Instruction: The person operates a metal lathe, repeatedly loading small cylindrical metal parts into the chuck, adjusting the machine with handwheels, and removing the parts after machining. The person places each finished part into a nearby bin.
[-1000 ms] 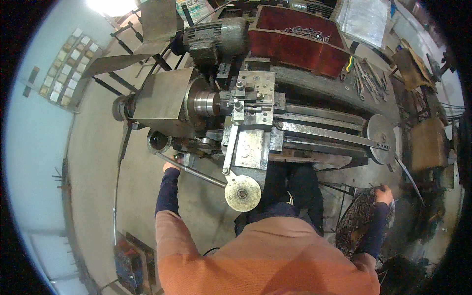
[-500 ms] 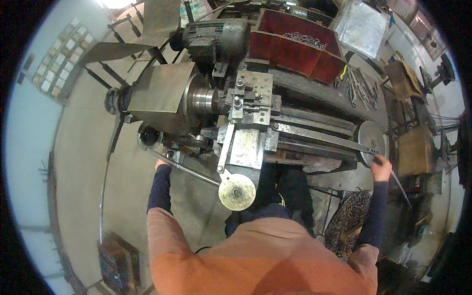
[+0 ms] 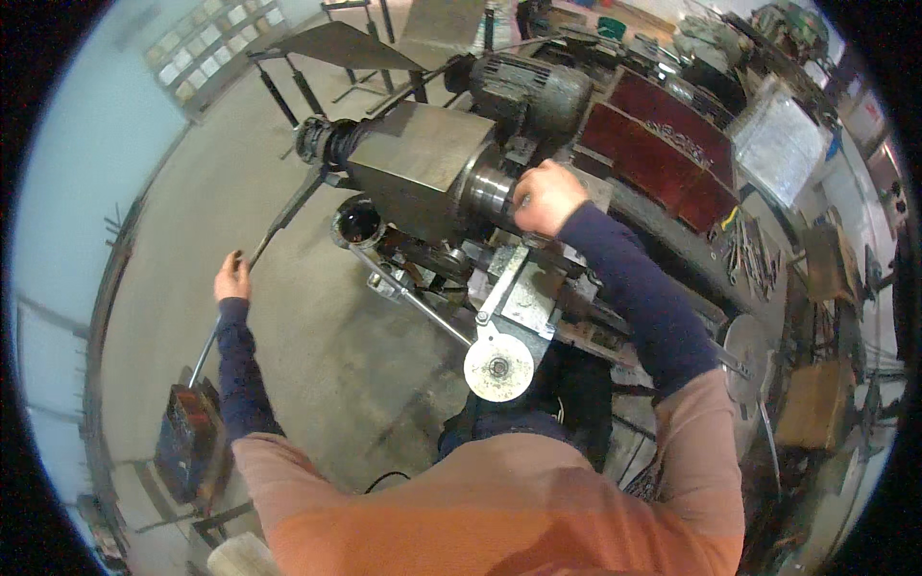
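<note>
My left hand (image 3: 231, 280) is out to the left, its fingers closed around a long metal lever (image 3: 279, 223) that slopes from the lathe's headstock down to the floor. My right hand (image 3: 549, 199) is at the face of the shiny round chuck (image 3: 490, 192), with fingers pinched together. Whatever they hold there is small and mostly covered by the hand. The forearm hides much of the tool post and bed. Below it stand the cross slide (image 3: 533, 296) and its round handwheel (image 3: 498, 367).
Behind the lathe are a motor (image 3: 533, 91) and a red bin (image 3: 629, 158) of small metal parts. Wrenches (image 3: 749, 254) lie to its right. A large disc wheel (image 3: 749, 355) is at the right end, and a dark box (image 3: 187, 446) stands on the floor at left.
My right hand has left the wheel at the right end and moved to the chuck. My left hand has shifted from beside the slanting bar out to the long lever. The view has turned.
</note>
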### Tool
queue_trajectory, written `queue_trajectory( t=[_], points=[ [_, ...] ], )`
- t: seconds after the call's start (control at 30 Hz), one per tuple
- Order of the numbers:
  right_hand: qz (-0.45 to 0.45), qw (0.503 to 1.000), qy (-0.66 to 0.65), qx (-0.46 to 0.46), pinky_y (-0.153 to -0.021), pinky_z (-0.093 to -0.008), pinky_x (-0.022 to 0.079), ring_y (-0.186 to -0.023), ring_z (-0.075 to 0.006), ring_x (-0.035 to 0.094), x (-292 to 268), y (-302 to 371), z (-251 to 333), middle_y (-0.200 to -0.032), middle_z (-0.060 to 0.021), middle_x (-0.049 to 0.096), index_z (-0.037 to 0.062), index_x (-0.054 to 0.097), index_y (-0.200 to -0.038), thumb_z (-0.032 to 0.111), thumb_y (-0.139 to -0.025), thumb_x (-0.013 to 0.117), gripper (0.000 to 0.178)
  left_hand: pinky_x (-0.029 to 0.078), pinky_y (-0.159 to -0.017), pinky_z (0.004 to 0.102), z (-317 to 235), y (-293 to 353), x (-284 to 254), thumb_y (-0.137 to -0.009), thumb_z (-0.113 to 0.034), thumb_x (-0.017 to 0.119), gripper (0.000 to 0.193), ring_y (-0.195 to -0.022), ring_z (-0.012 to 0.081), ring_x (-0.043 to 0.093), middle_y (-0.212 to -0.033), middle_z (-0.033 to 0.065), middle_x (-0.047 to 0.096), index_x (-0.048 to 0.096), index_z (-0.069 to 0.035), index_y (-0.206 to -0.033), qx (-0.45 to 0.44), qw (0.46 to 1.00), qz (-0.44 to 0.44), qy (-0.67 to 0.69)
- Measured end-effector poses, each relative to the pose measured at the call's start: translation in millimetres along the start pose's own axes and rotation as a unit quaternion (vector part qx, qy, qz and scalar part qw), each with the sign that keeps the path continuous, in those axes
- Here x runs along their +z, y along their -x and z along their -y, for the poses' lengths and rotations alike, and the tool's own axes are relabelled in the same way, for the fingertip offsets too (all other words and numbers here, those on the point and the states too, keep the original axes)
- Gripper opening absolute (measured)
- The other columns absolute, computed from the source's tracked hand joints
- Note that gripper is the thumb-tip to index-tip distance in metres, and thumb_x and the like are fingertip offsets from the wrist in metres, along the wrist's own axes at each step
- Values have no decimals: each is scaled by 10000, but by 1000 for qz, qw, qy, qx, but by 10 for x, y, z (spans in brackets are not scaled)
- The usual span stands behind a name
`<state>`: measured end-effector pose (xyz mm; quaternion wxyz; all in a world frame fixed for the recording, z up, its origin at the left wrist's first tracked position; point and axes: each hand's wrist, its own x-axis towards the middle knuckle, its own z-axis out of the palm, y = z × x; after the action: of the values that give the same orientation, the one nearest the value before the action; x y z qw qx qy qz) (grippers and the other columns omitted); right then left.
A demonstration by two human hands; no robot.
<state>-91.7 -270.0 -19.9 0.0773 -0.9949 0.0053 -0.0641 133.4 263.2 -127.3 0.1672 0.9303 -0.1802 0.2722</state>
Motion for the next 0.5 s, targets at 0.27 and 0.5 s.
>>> queue_trajectory(
  t=[0.27,0.5],
  points=[
    [91,993,49,53,-740,-364,497,-791,-295,632,63,-182,98,-807,-173,646,33,667,-809,240,-564,628,323,442,-717,449,-131,890,-249,-852,-590,322,593,-840,369,584,-855,178,625,632,-87,-908,-271,953,81,-109],
    [56,993,96,27,-792,-365,432,-817,-282,606,48,-103,160,-777,-157,644,52,667,-747,227,-557,625,263,461,-638,454,-1413,1346,-549,-788,-507,512,424,-740,362,601,-763,143,626,568,-88,-759,-286,944,100,-133]
  ],
)
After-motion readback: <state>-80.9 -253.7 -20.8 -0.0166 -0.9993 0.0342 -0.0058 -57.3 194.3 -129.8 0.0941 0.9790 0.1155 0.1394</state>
